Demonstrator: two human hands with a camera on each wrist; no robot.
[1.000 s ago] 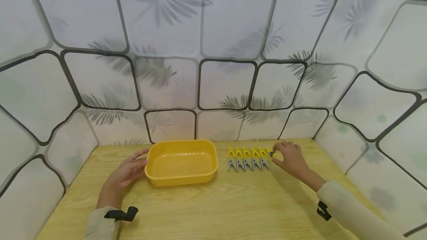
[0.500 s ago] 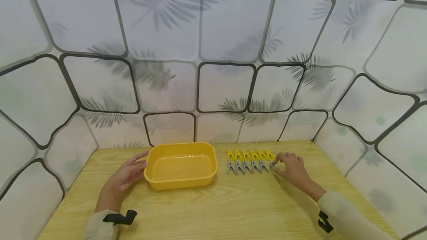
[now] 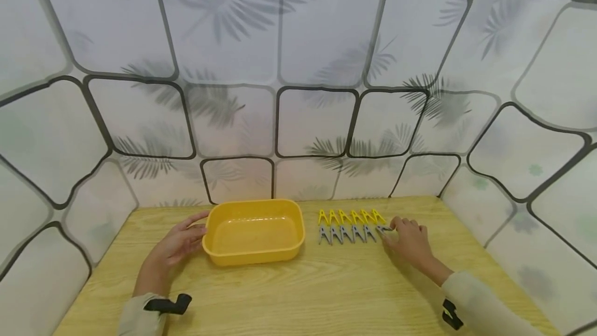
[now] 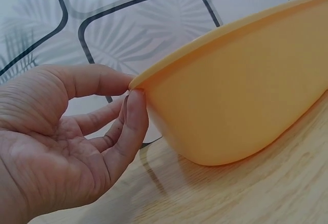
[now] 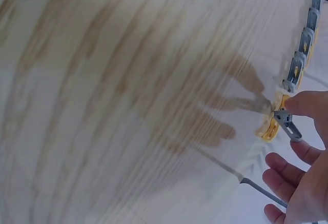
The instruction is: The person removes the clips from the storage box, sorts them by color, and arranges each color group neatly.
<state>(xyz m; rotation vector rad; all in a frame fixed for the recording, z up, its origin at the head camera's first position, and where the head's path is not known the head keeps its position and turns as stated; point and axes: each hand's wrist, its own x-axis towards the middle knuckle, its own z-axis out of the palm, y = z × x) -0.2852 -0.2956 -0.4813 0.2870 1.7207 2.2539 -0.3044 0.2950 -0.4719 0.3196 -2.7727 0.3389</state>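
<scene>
My left hand (image 3: 179,242) pinches the left rim of a yellow-orange plastic basin (image 3: 254,258); in the left wrist view its fingertips (image 4: 136,98) meet at that rim. Over on the right, my right hand (image 3: 412,242) holds a grey clothespin (image 3: 384,229) by its end, at the right end of a row of grey clothespins (image 3: 345,234). Behind that row lie several yellow clothespins (image 3: 344,216), side by side. The right wrist view shows the held clothespin (image 5: 288,125) between thumb and index finger, tilted, with the other fingers loosely bent.
All of it stands on a light wood-grain table (image 3: 298,294). A patterned white wall covering (image 3: 312,118) rises behind the table and along both sides. The basin stands left of the clothespin rows, with a gap between them.
My right hand has brought the grey clothespin from the right end of the yellow row toward me, to the end of the grey row. The left hand stays on the basin.
</scene>
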